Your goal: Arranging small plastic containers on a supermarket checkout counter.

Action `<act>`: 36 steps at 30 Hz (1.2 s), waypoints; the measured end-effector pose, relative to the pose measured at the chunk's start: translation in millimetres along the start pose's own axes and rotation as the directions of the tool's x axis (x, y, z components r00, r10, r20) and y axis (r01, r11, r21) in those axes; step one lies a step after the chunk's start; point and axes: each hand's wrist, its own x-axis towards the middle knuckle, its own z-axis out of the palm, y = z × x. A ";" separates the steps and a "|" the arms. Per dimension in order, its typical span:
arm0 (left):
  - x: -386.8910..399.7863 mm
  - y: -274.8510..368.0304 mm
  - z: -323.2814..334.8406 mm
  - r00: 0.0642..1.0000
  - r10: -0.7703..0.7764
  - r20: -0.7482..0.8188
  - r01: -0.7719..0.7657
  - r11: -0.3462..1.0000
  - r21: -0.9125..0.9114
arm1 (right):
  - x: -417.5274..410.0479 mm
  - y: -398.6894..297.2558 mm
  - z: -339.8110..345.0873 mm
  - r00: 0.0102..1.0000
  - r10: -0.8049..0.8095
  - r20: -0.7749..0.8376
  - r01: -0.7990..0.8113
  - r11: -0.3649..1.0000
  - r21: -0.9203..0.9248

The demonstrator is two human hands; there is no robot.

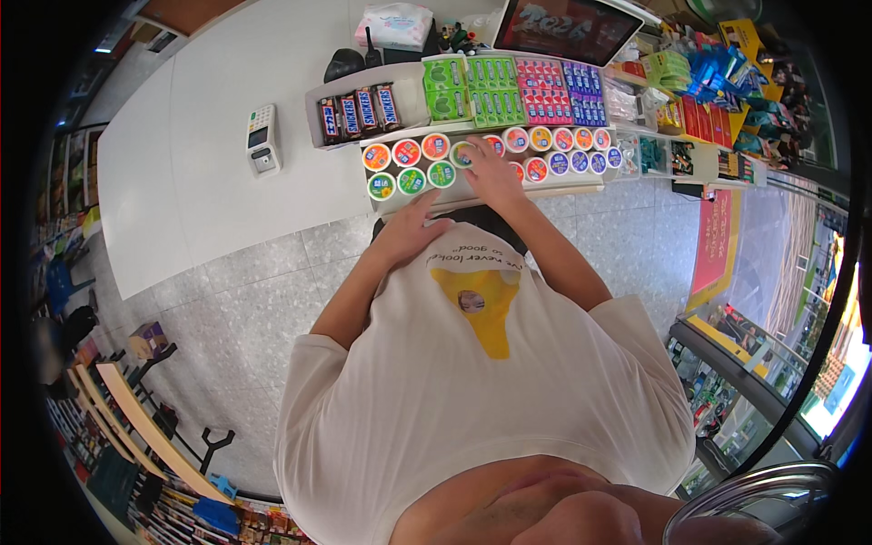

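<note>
My right hand (496, 178) reaches over a display tray (470, 195), with its thumb and fingers about a small round tub with a green-printed lid (462, 155). My left hand (411, 230) is held palm down at the tray's near edge, fingers apart and holding nothing. Two rows of similar tubs fill the tray. Green-lidded tubs (411, 182) stand ahead of my left hand, and orange- and red-lidded tubs (407, 152) behind them. Purple-lidded tubs (579, 161) stand farther right. My right hand hides part of the rows.
Behind the tray are chewing gum packs (494, 91) and a carton (315, 119) with several Snickers bars (368, 109). A payment terminal (261, 139) lies on the white counter (184, 157). A tissue pack (394, 26) and a screen (567, 28) stand at the back.
</note>
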 end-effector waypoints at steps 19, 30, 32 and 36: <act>-9.3 -25.5 -0.9 1.000 -0.017 -0.015 0.016 0.999 -0.028 | 16.2 -103.3 -39.7 0.971 -0.224 0.080 0.175 0.899 0.401; -17.4 -47.3 4.6 0.992 0.072 -0.105 -0.078 0.995 -0.060 | 26.1 -110.2 -13.9 0.943 -0.323 0.082 0.279 0.901 0.332; -21.8 -40.5 -0.5 0.984 0.108 -0.139 -0.125 0.985 -0.120 | 22.7 -94.9 -20.5 0.966 -0.242 0.088 0.201 0.923 0.329; -24.6 -46.8 0.1 0.989 0.017 -0.149 -0.031 0.995 -0.093 | 9.5 -56.1 -26.6 0.990 0.057 0.132 -0.094 0.952 0.291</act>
